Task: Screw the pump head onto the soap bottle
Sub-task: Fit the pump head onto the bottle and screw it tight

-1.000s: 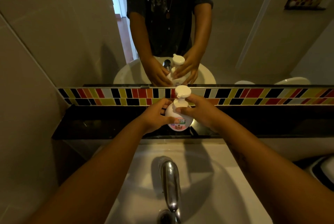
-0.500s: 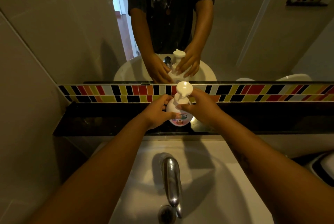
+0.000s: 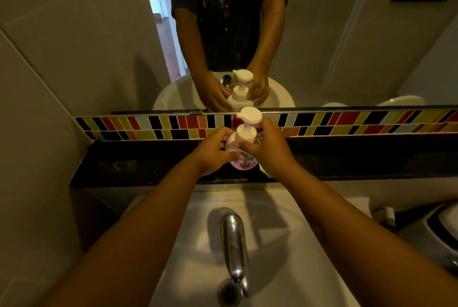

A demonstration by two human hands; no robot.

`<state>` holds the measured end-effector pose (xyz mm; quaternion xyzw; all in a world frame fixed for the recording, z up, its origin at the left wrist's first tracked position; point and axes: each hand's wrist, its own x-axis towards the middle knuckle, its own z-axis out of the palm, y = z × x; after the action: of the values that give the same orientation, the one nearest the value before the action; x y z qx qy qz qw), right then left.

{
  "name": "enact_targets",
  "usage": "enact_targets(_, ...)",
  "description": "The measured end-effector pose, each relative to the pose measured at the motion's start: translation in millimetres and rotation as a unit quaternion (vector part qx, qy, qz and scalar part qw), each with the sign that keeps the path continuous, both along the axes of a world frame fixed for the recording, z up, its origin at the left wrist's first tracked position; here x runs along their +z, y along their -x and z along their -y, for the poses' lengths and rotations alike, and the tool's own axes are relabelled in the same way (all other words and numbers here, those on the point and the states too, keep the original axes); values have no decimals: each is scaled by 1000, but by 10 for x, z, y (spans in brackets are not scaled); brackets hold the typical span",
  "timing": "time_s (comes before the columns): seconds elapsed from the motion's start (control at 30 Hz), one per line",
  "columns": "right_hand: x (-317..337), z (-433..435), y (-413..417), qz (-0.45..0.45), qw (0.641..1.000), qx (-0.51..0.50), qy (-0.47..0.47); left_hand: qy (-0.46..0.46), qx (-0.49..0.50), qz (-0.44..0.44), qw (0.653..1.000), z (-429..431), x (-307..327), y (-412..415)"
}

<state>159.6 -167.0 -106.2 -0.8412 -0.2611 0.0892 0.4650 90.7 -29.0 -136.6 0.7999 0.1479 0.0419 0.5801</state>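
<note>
A white sink (image 3: 285, 207) fills the lower frame. Above it, at centre, the soap bottle (image 3: 241, 161) stands on the dark ledge (image 3: 138, 165). The left hand (image 3: 213, 150) wraps its body; the right hand (image 3: 266, 145) pinches the pump head (image 3: 247, 121) at its collar.

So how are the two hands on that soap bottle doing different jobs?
The left hand wraps the soap bottle around its round body, low down. The right hand sits higher, its fingertips pinching the collar of the pump head. The left hand's fingers curl closed around the body; the right hand's are spread more loosely. Both touch the bottle, which stands on the dark ledge behind the sink.
</note>
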Motion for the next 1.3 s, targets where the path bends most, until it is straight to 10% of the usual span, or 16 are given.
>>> enact_targets(1.3, 60, 66, -173, 31, 998, 32, 46, 4, 0, 6, 1000, -29, -33, -47)
